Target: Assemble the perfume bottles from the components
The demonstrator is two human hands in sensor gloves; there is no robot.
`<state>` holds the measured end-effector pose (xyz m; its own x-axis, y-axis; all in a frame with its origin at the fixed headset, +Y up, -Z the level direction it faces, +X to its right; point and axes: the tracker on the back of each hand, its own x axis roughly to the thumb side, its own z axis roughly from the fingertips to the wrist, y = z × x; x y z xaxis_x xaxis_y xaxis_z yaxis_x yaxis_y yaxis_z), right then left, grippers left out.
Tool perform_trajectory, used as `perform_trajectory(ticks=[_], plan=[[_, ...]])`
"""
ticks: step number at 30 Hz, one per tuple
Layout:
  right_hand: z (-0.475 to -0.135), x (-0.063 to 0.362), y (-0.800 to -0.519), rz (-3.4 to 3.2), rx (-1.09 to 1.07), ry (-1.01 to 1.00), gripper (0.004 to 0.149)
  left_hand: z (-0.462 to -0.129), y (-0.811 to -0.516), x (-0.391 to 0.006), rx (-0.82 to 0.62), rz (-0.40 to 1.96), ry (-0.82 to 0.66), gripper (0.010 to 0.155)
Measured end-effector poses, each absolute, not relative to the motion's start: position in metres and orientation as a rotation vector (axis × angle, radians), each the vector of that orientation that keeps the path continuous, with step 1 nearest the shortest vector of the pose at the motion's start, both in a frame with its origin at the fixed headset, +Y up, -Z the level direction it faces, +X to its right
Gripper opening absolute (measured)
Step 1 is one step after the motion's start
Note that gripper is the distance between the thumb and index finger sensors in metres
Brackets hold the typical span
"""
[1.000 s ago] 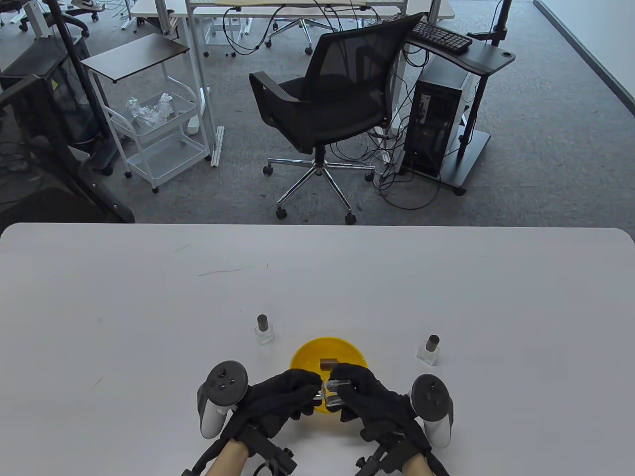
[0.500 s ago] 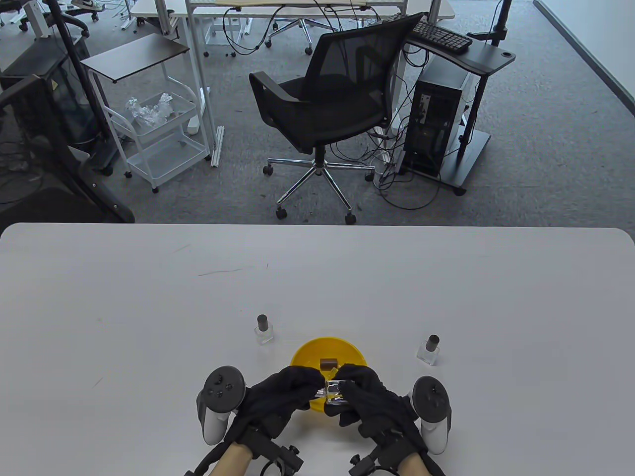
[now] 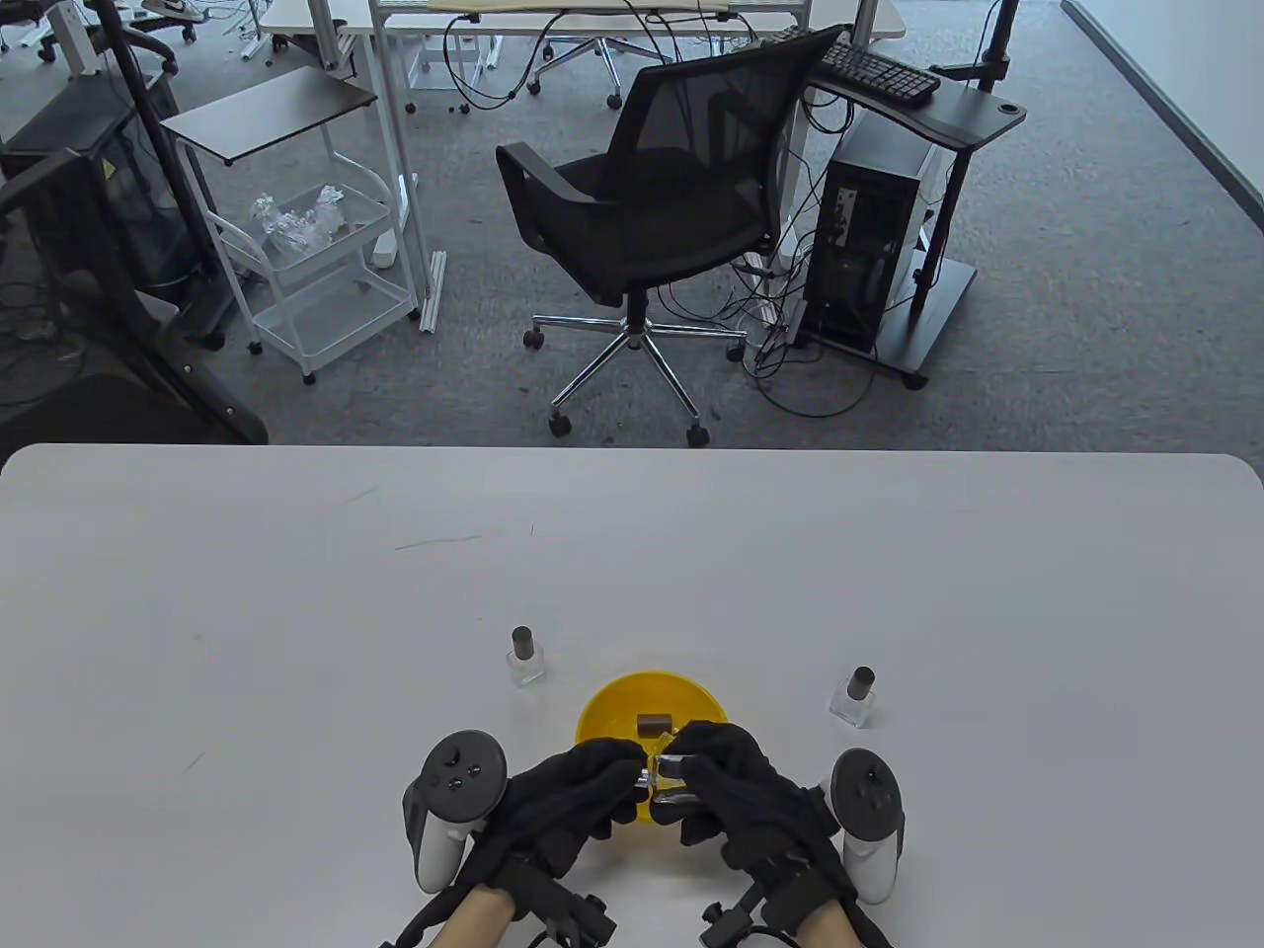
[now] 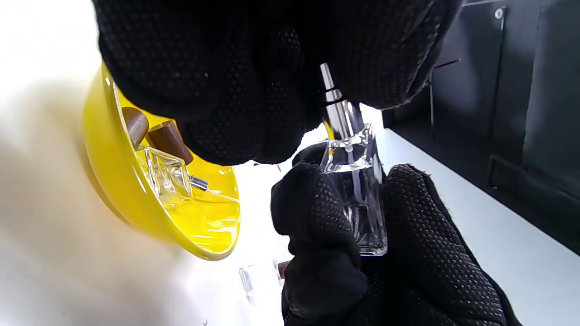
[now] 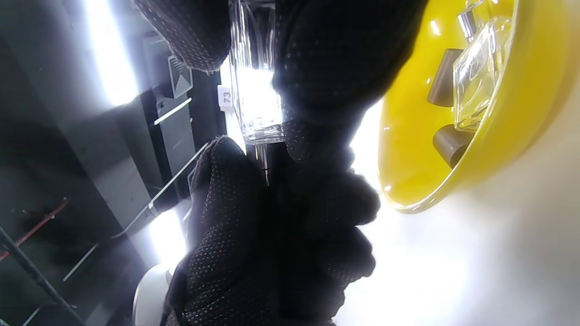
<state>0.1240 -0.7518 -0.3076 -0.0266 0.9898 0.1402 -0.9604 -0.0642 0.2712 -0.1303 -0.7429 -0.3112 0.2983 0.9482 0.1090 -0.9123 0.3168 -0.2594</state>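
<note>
We are fitting a sprayer into a bottle, over the near edge of the yellow bowl (image 3: pixel 602 706); our right hand (image 3: pixel 736 790) is curling fingers and thumb round the clear glass bottle (image 4: pixel 362 190), holding it off the table with its neck turned toward the other hand; our left hand (image 3: pixel 568 795) is pinching the metal sprayer (image 4: pixel 333 106) between its fingertips, and the thin dip tube is already running down inside the glass; the sprayer's collar is sitting just at the bottle's mouth, and we cannot tell whether it is seated yet. So we are judging this to be the insertion step, near its end; the next move is calling for the sprayer to be pushed straight along the neck until it sits, both grips steady, since a skewed push could bend the tube; after that, we are judging, a cap is needed. Inside the bowl another bare bottle (image 5: pixel 478 74) is lying among brown caps (image 5: pixel 442 79); two finished bottles, one to the left of the bowl (image 3: pixel 524 657) and one to the right (image 3: pixel 853 696), are standing upright on the white table (image 3: pixel 296 612), each apart from the bowl.
</note>
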Motion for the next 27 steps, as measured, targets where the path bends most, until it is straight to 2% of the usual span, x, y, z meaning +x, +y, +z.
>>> perform_trajectory(ticks=[8,18,23,27], plan=[[-0.3073,0.1253,-0.7517,1.582,0.326,0.113,0.046,-0.3093,-0.7354,-0.1286,-0.107,1.235,-0.359,0.039],[-0.3069,0.1257,-0.7526,1.574,0.310,0.107,0.046,-0.3060,-0.7343,-0.1304,0.016,1.248,-0.347,0.033],[-0.3067,0.1229,-0.7538,1.577,0.315,0.123,0.046,-0.3051,-0.7333,-0.1303,0.021,1.251,-0.336,0.036],[-0.3071,0.1251,-0.7532,1.580,0.321,0.110,0.046,-0.3053,-0.7350,-0.1266,-0.022,1.221,-0.327,0.047]])
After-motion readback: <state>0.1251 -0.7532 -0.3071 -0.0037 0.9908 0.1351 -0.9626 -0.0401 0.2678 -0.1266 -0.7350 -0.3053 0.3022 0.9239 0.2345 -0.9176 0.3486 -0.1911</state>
